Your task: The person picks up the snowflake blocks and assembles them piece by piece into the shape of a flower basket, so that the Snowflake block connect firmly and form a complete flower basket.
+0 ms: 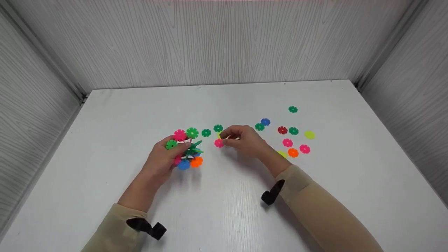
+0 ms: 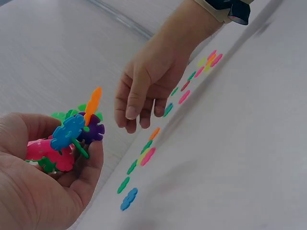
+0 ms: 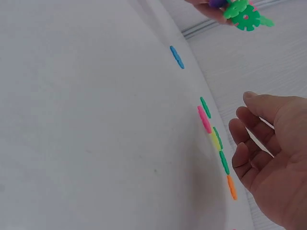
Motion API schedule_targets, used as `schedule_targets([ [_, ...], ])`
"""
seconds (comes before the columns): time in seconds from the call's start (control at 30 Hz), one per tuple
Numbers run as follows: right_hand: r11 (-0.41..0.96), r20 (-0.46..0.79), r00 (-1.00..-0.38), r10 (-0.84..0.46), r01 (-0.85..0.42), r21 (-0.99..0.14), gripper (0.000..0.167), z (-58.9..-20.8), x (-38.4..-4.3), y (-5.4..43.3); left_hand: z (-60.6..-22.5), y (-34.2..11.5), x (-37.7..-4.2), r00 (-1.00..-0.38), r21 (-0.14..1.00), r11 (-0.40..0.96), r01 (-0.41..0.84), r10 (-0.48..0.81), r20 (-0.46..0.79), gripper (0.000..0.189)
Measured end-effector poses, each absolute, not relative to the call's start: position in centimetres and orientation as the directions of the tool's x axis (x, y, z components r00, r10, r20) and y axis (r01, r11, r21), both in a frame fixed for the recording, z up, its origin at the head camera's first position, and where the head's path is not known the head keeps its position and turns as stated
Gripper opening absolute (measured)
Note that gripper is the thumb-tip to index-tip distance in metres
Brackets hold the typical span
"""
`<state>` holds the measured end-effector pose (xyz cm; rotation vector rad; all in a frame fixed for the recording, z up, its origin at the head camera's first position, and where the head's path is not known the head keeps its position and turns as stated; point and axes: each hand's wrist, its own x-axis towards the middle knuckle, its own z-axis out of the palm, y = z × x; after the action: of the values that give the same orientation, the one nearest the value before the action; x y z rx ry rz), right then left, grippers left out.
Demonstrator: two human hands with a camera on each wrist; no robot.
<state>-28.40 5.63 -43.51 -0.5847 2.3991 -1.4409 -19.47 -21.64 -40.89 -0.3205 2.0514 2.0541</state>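
Left hand [image 1: 158, 160]: grasping interlocked flower-disc cluster [image 1: 192, 150]; best steadied lightly, without twisting. Right hand [image 1: 247, 141]: relaxed, holding nothing, near notched pink disc [image 1: 218, 143]; best pinched edgewise.

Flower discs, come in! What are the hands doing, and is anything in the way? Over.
Left hand gripping joined disc cluster. Right hand empty, raised near loose discs. In head view, right hand partly hides yellow disc.

- A booth-like workspace, lab or office unclear.
- White desk [image 1: 210, 105], its far edge along a wood-grain back panel [image 1: 217, 42].
- Matching side panels [image 1: 21, 87] flank its left and right edges.
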Motion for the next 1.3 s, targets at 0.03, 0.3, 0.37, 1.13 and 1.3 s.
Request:
schedule_targets([
  [0.03,0.431,-0.044,-0.875,-0.482,-0.193,-0.881,0.025,-43.6,-28.4,5.2,-40.8,-22.1,-19.4,-0.952,0.952,0.0,-0.307,0.0,-0.307,0.072],
  [0.3,0.478,-0.083,-0.83,-0.551,-0.233,-0.847,0.028,-43.9,-27.8,1.4,-40.1,-25.1,-18.5,-0.954,0.953,0.026,-0.301,-0.016,-0.301,0.08],
  [0.37,0.478,-0.093,-0.819,-0.566,-0.234,-0.846,0.029,-44.0,-27.6,0.5,-40.0,-25.7,-18.3,-0.954,0.954,0.032,-0.299,-0.022,-0.298,0.079],
  [1.13,0.535,-0.054,-0.736,-0.675,-0.437,-0.723,0.021,-45.0,-25.8,1.7,-41.1,-24.0,-18.7,-0.954,0.954,0.014,-0.3,-0.016,-0.3,0.076],
  [1.3,0.483,-0.033,-0.797,-0.603,-0.332,-0.81,0.021,-44.2,-25.4,4.6,-42.0,-21.5,-19.2,-0.951,0.951,-0.024,-0.309,0.01,-0.308,0.073],
])
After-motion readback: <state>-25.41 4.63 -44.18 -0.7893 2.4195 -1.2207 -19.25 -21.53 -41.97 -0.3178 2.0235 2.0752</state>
